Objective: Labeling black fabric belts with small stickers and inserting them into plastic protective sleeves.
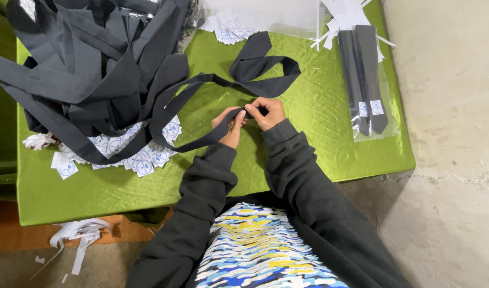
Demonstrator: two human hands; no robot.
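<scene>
Dark, looping fabric strap [239, 80] is pinched, seemingly at its end, by both hands [249, 118].

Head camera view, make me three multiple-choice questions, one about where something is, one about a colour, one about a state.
1. Where does the clear bag of packed dark ties lie?
A. right side of the table
B. on the floor
C. under the pile

2. What colour is the shiny cloth on the table?
A. red
B. green
C. white

3. What are the left hand and right hand doing?
A. resting flat
B. both pinching one dark grey fabric tie
C. holding scissors

Answers: 1 A, the bag sits near the table's right edge. 2 B, the cloth is bright green. 3 B, both hands' fingers close on the same tie, mid-table.
</scene>
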